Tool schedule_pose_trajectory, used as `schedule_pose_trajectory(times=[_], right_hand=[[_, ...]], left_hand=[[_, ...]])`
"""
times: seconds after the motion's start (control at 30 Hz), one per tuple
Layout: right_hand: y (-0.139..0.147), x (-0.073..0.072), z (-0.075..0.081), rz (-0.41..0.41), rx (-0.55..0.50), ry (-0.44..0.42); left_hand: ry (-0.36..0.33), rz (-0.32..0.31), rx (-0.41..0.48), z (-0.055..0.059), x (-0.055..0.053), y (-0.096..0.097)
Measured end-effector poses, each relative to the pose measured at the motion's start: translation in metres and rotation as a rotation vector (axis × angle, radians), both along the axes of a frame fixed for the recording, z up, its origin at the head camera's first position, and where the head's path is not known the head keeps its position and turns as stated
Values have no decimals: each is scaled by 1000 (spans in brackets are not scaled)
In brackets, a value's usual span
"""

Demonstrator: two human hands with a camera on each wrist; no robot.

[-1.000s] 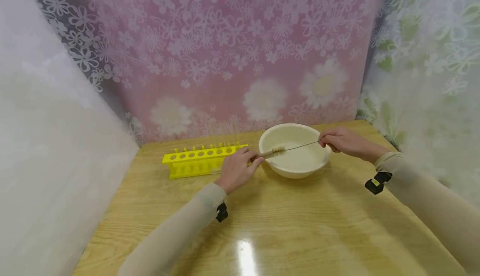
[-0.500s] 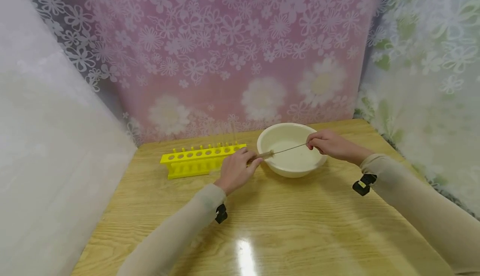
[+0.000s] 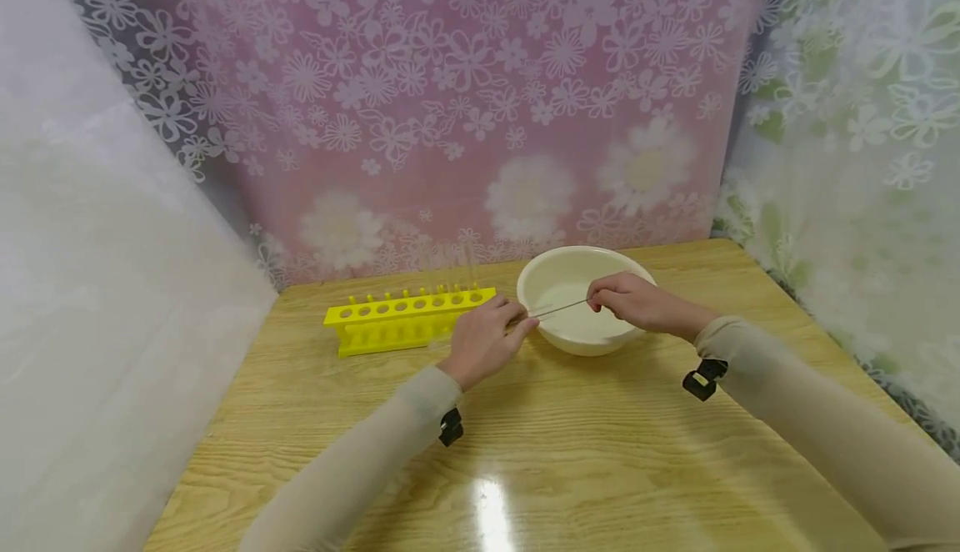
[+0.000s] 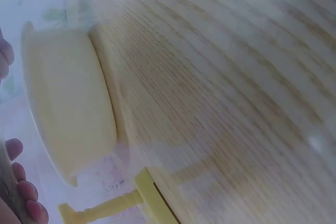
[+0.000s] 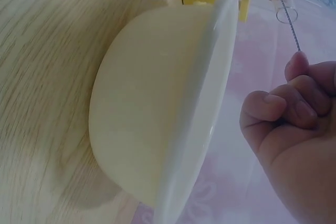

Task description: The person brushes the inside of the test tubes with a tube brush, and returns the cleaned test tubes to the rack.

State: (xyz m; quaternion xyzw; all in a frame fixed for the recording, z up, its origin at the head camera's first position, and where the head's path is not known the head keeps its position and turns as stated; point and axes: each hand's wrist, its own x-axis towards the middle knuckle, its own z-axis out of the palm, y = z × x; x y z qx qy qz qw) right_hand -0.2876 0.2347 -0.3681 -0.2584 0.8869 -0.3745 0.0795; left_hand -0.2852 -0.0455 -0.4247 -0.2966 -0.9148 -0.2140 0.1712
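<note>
Glass sits in my left hand (image 3: 483,339), whose fingers are curled round a test tube (image 5: 280,4) by the left side of the cream bowl (image 3: 588,347). My right hand (image 3: 633,302) pinches a thin twisted wire (image 5: 295,36), which runs above the bowl into the tube's open mouth. Left of the bowl, a yellow rack (image 3: 410,316) stands on the wooden table (image 3: 570,435), clear tubes (image 3: 471,264) rising near its right end.
</note>
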Motion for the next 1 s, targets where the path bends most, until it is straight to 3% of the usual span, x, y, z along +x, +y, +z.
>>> schedule_pose_trajectory(times=[0.23,0.53,1.0], right_hand=[[-14,-1,-8,-19,31,22],[-28,0,-14,33,36,66],[-34,1,-13,84,47,92]], left_hand=[[-17,5,-3,0,2,0],[-20,8,1,-2,4,2],[34,6,-3,1,5,6]])
